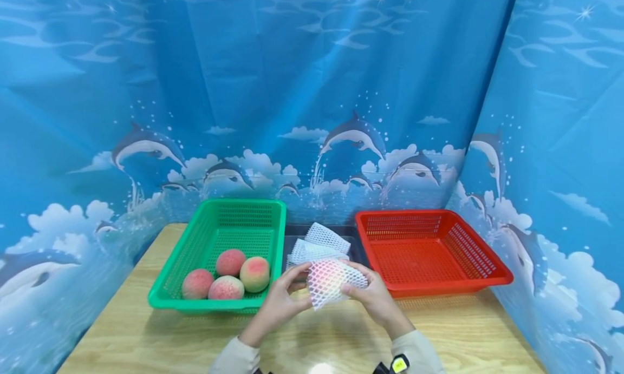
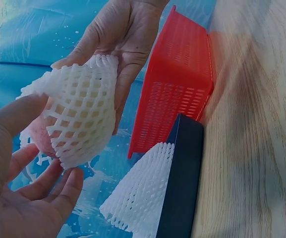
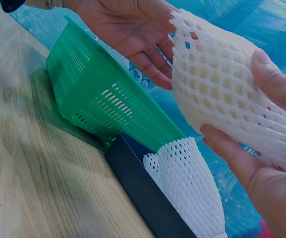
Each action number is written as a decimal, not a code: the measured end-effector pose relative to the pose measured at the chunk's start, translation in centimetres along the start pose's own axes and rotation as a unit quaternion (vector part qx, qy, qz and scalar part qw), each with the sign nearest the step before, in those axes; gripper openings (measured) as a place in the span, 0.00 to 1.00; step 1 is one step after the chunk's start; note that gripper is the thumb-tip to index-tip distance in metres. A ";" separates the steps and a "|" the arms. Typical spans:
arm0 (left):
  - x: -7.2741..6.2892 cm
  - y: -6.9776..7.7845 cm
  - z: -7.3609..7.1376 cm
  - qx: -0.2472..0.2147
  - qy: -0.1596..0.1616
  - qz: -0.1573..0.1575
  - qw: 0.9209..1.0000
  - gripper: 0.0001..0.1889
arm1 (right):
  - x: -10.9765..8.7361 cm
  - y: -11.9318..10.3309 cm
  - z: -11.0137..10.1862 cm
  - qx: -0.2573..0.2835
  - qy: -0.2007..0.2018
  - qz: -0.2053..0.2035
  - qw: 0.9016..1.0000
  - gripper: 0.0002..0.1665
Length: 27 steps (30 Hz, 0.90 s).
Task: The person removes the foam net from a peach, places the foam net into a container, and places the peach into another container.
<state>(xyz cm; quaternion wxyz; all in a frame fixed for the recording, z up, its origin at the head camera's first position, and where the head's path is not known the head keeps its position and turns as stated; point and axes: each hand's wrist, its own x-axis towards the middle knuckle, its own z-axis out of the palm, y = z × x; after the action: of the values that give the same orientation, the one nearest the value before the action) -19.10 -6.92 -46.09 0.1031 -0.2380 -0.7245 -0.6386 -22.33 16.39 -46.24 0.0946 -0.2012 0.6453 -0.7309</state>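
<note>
A white foam fruit net [image 1: 336,282] is stretched around a peach [image 2: 41,136], whose pink skin shows through the mesh and at one end in the left wrist view. My left hand [image 1: 283,301] holds that end, thumb on the net and fingertips underneath. On the other side, my right hand [image 1: 377,301] grips the netting between thumb and fingers, as the right wrist view also shows. Both hands hold the netted peach above the table's near part, in front of a dark tray [image 1: 290,232]. More foam nets [image 1: 325,238] lie in that tray.
To the left stands a green basket [image 1: 281,222] with several bare peaches [image 1: 197,283] at its near end. A red basket [image 1: 487,282] is on the right, beyond the dark tray. All rest on a wooden table [image 1: 122,330] before a blue dolphin-print curtain [image 1: 292,65].
</note>
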 end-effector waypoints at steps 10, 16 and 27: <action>-0.1 -0.1 0.0 0.000 -0.005 0.000 1.000 0.38 | -0.1 -0.3 0.4 0.011 0.000 0.010 1.000 0.25; -0.2 0.0 0.1 0.004 -0.007 -0.043 0.999 0.40 | -0.1 -0.4 0.5 0.016 -0.009 0.009 1.000 0.23; -0.4 -0.8 0.2 0.038 -0.010 -0.031 0.999 0.41 | -0.1 -0.3 0.5 0.006 -0.024 0.013 1.000 0.25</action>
<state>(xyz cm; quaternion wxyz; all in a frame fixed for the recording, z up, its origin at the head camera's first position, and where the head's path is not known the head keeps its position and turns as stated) -19.07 -6.86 -46.97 0.0852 -0.2180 -0.7559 -0.6114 -22.00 16.07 -45.96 0.1214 -0.2096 0.6410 -0.7283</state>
